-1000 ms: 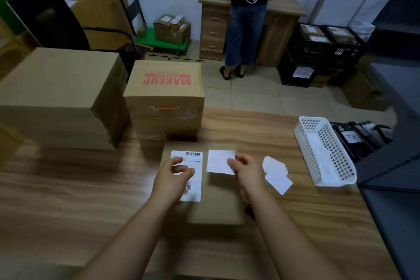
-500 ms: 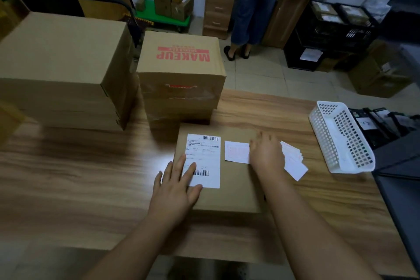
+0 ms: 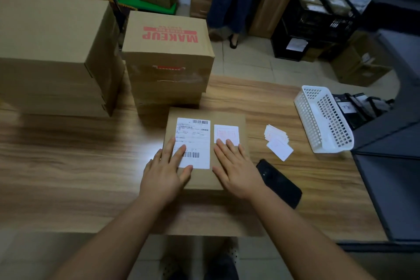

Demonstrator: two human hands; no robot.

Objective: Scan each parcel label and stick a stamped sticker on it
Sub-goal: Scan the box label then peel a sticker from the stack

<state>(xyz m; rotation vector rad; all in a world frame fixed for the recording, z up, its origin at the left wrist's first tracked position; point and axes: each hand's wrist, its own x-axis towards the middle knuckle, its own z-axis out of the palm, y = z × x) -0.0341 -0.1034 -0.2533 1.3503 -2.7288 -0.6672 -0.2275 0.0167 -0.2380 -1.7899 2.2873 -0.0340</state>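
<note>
Wooden table (image 3: 68, 166): boxes (image 3: 168, 63), parcel (image 3: 227, 116), stickers (image 3: 278, 143), basket (image 3: 322, 118), phone (image 3: 280, 183).

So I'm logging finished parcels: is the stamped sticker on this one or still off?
On. The stamped sticker lies flat on the parcel beside the shipping label, with the right hand's fingertips at its lower edge.

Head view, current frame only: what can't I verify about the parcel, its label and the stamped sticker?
- Shipping label: print too small and soft to read; left hand fingers cover its lower left.
- Stamped sticker: red stamp too faint to read; right hand fingertips cover its lower edge.
- Flat parcel: near edge hidden under both hands.
- Black device: whether it is the scanner cannot be told; wrist covers one end.
</note>
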